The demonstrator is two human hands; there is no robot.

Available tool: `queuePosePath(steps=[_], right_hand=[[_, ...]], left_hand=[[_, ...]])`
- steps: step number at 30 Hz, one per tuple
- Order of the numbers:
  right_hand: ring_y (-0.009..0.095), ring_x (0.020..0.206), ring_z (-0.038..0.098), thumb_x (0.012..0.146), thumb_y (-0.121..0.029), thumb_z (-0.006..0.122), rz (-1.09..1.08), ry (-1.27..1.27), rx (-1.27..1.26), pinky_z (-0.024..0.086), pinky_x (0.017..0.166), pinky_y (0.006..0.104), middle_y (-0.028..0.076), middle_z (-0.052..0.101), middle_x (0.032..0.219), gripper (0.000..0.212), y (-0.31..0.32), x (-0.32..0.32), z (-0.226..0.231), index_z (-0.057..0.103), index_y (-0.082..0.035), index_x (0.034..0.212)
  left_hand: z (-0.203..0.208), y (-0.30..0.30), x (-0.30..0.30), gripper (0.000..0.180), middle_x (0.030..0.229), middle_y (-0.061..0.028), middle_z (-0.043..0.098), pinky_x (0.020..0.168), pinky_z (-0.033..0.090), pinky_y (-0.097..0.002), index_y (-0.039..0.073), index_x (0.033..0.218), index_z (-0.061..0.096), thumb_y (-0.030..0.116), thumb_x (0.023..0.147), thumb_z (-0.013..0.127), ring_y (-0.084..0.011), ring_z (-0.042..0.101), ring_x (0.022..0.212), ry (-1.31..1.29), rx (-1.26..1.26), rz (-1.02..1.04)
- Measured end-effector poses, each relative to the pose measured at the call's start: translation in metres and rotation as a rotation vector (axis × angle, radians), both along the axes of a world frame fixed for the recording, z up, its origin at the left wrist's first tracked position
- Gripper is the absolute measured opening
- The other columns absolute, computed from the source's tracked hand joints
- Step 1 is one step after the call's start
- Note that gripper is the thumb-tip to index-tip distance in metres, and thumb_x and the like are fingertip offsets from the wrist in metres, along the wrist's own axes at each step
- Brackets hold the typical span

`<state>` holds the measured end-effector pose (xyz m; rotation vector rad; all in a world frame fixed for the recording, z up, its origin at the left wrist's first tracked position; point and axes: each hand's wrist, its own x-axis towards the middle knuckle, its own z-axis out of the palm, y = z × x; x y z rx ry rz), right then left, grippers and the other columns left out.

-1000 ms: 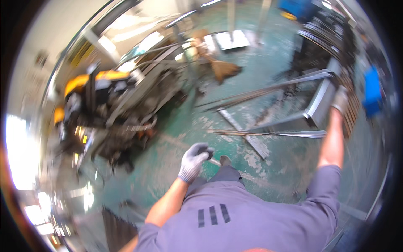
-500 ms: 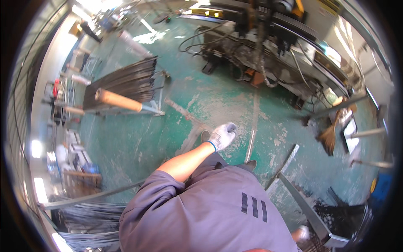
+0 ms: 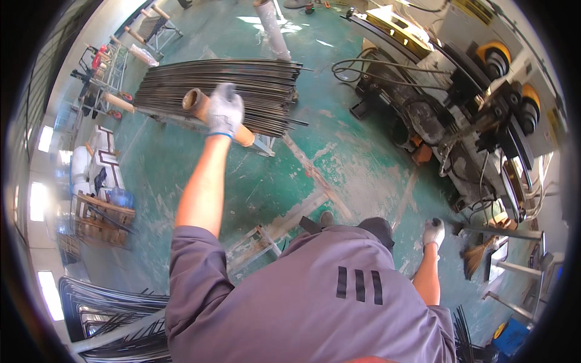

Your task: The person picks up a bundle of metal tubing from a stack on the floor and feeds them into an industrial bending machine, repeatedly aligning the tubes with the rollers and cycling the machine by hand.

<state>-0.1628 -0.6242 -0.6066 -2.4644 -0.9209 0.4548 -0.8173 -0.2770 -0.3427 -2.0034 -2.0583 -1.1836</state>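
Observation:
My left hand [image 3: 225, 112], in a white work glove with a blue cuff, is stretched forward. In the picture it overlaps a brown cardboard-like tube [image 3: 195, 101] on a metal stand; whether it touches the tube I cannot tell. Its fingertips are smeared by motion. Beyond it, a bundle of long dark metal rods [image 3: 242, 75] lies on a rack. My right hand [image 3: 433, 233], gloved too, hangs out to my right with its fingers curled in and nothing visible in them.
Machinery with cables [image 3: 417, 109] fills the far right. A broom [image 3: 477, 259] and a metal frame [image 3: 514, 269] stand to the right. Bent rods [image 3: 115, 302] lie at the lower left, and a wooden crate [image 3: 103, 224] stands at the left. A pale pipe-like roll [image 3: 273, 33] is at the back.
My view has turned. My left hand has gone from in front of my body out to the tube and rods. My right hand, barely visible at the lower edge before, now shows at the right.

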Motion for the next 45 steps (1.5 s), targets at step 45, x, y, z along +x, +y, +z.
queuePosePath(steps=[45], right_hand=[[0.023, 0.080, 0.073, 0.086, -0.029, 0.089, 1.388, 0.573, -0.804, 0.058, 0.075, 0.0397, 0.014, 0.077, 0.094, 0.044, 0.802, -0.640, -0.068, 0.077, 0.003, 0.114]], left_hand=[[-0.019, 0.195, -0.183, 0.033, 0.119, -0.0183, 0.070, 0.098, 0.051, -0.0541, 0.005, 0.109, 0.070, 0.011, 0.077, 0.077, -0.0435, 0.065, 0.112, 0.371, -0.386, 0.600]])
